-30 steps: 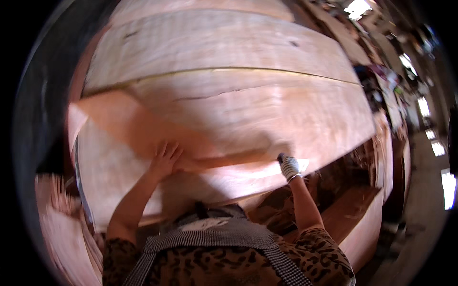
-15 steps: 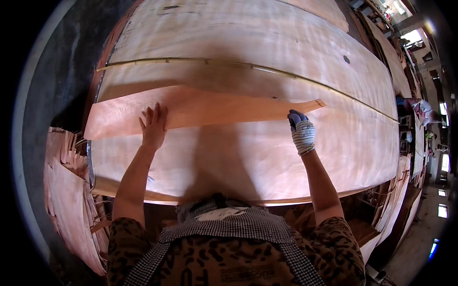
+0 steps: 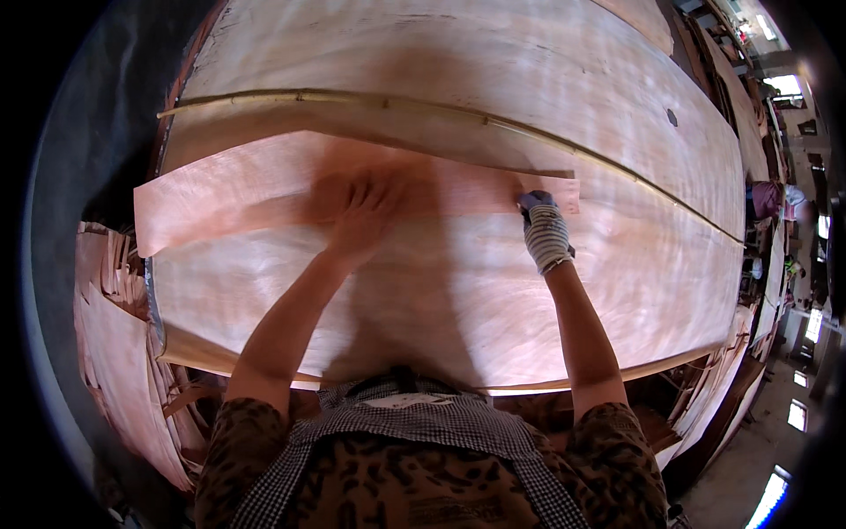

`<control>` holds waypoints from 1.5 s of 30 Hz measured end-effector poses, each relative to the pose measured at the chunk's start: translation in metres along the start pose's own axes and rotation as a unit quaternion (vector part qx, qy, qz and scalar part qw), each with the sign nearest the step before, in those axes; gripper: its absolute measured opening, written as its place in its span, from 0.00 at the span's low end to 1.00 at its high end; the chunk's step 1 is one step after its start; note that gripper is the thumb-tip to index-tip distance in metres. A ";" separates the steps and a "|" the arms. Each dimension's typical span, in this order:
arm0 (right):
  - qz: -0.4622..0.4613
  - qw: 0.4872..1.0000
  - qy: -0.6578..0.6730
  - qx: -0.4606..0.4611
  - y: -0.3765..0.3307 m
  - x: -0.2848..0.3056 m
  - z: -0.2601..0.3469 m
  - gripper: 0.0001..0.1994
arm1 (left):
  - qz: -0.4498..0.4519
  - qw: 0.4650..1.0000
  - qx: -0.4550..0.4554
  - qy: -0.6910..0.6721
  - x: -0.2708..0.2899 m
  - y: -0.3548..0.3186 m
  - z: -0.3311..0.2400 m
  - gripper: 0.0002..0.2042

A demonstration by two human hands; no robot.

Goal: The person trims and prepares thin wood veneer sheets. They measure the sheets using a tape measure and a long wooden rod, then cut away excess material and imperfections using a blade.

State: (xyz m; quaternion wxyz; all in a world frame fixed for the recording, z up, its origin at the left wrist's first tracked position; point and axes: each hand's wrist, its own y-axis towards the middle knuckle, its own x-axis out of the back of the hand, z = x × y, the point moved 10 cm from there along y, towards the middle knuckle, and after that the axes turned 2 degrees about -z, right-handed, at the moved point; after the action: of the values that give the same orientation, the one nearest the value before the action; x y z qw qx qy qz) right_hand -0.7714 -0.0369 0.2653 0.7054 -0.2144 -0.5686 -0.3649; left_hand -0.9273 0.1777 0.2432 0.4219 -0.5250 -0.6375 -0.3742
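Note:
A long pinkish strip of wood veneer (image 3: 220,189) lies across a big stack of veneer sheets (image 3: 458,291). My left hand (image 3: 366,212), bare and blurred by motion, rests flat on the middle of the strip with fingers spread. My right hand (image 3: 544,227) wears a striped knitted glove and presses on the strip near its right end. A thin pale stick (image 3: 370,101) lies across the sheets just beyond the strip.
Loose veneer pieces (image 3: 115,353) pile up at the left below the stack's edge. More stacked veneer (image 3: 705,397) hangs off the right side. A person in purple (image 3: 768,196) works far right, near bright windows.
My left hand has slid right along the strip toward its middle. The strip sits slightly lower on the stack, and my right hand stays at its right end.

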 end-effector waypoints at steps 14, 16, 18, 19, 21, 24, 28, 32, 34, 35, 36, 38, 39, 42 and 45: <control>0.148 0.953 0.261 -0.041 0.034 -0.067 0.078 0.06 | -0.225 0.951 0.208 0.041 0.063 -0.025 0.133 0.21; 0.149 0.969 0.177 0.091 0.048 -0.056 0.146 0.06 | -0.219 0.950 0.214 0.056 0.062 -0.029 0.131 0.22; 0.276 0.948 0.022 0.158 0.058 -0.098 0.201 0.09 | -0.218 0.951 0.214 0.052 0.061 -0.027 0.133 0.23; 0.273 0.942 0.007 0.194 0.066 -0.109 0.230 0.10 | -0.219 0.950 0.218 0.043 0.060 -0.025 0.133 0.23; 0.247 0.944 0.003 0.219 0.089 -0.124 0.277 0.10 | -0.217 0.949 0.226 0.024 0.058 -0.018 0.132 0.25; 0.231 0.948 0.031 0.219 0.094 -0.127 0.286 0.10 | -0.227 0.947 0.227 0.022 0.056 -0.022 0.134 0.24; 0.277 0.942 0.041 0.187 0.049 -0.111 0.212 0.14 | -0.230 0.938 0.257 -0.037 0.046 -0.026 0.141 0.23; 0.327 0.928 -0.076 0.163 0.034 -0.109 0.180 0.13 | -0.140 0.962 0.118 -0.204 0.019 0.005 0.053 0.20; 0.303 0.928 -0.024 0.214 0.035 -0.092 0.174 0.11 | -0.094 0.984 0.033 -0.148 0.020 0.012 0.023 0.18; 0.288 0.929 0.004 0.234 0.027 -0.101 0.135 0.11 | -0.108 0.985 0.006 -0.132 0.021 0.016 0.015 0.17; 0.273 0.910 -0.053 0.308 0.028 -0.080 0.137 0.07 | -0.121 0.986 0.002 -0.111 0.020 0.008 0.019 0.17; 0.151 0.926 -0.021 0.345 0.037 -0.049 0.075 0.05 | -0.139 0.985 -0.009 -0.097 0.022 0.013 0.013 0.15; 0.267 0.942 0.139 0.150 0.046 -0.041 0.034 0.08 | -0.148 0.985 0.002 -0.082 0.023 0.007 0.020 0.14; 0.282 0.902 -0.221 0.240 0.036 -0.019 -0.032 0.11 | -0.138 0.986 -0.007 -0.092 0.023 0.011 0.017 0.15; 0.249 0.930 -0.173 0.208 0.054 -0.020 0.009 0.09 | -0.143 0.987 -0.006 -0.077 0.018 0.006 0.019 0.15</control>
State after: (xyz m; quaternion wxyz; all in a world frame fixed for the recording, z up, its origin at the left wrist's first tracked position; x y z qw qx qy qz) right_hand -0.7378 0.0093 0.2545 0.6934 -0.2576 -0.6729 -0.0084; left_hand -0.9260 0.2023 0.2538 0.3108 -0.4583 -0.7340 -0.3931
